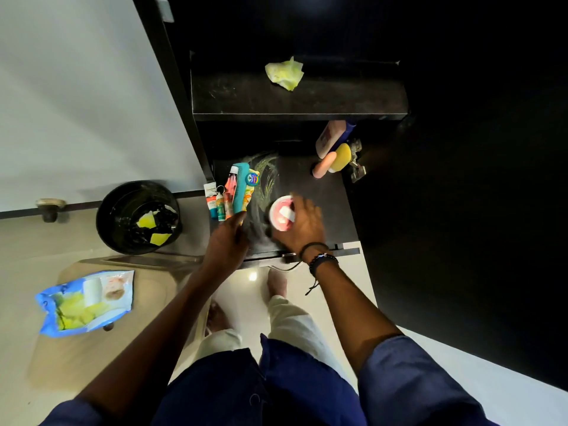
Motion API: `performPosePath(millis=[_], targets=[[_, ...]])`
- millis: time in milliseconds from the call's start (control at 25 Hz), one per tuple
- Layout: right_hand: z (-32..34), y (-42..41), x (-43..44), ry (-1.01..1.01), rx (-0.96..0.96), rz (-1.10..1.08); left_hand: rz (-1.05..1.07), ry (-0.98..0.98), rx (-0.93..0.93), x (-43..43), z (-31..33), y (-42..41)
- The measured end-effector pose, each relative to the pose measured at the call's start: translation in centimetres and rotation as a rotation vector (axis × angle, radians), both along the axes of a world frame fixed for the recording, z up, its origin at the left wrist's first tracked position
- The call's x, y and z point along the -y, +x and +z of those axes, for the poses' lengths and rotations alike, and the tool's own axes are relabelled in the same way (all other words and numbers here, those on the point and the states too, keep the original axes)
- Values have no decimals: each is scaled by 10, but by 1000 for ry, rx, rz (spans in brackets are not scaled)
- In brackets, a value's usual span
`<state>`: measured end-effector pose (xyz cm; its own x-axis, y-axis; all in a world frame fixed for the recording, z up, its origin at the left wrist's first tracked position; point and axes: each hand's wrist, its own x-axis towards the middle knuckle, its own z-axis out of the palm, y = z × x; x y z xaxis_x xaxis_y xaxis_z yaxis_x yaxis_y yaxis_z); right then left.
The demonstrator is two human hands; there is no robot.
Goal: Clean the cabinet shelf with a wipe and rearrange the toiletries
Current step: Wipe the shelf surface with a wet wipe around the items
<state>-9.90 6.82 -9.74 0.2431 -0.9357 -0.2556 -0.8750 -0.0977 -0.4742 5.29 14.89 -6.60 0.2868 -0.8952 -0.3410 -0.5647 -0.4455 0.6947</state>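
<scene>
A crumpled yellow wipe (285,73) lies on the upper black shelf (246,99) of the cabinet. On the lower black shelf (325,204), my right hand (302,227) grips a round pink-and-white jar (280,212). My left hand (226,241) touches the near end of a teal comb (240,187), which lies on a bunch of small tubes (218,202) and a colourful pouch at the shelf's left edge. A small blue round tin (253,178) rests on the comb.
At the lower shelf's back right lie a pink bottle (330,138), a yellow-capped bottle (341,156) and an orange tube (323,168). A black bin (123,210) with used yellow wipes stands on the floor at left. A blue wipe packet (84,302) lies on a beige surface.
</scene>
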Motion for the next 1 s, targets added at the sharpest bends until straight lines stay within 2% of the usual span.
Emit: performPosePath(millis=[160,280,480,640,720,800,880,1000], targets=[[7,-51,50,-32,-203,-202,-22,8,-65,5,-8,-12],[3,-65,67,-72,-324,-130,-27,18,-72,11,-13,-20],[-10,-63,58,-143,-258,-179,-6,39,-109,18,-18,-19],[-8,-53,42,-230,-269,-264,57,-41,6,16,-17,-7],[-7,-39,31,-311,-242,-229,119,-35,83,14,-24,5],[-11,-15,17,-224,-61,-122,177,33,144,14,-36,18],[-14,16,4,4,135,-74,246,103,145,16,-45,29],[-21,58,-3,334,204,-152,326,157,106,25,-51,39]])
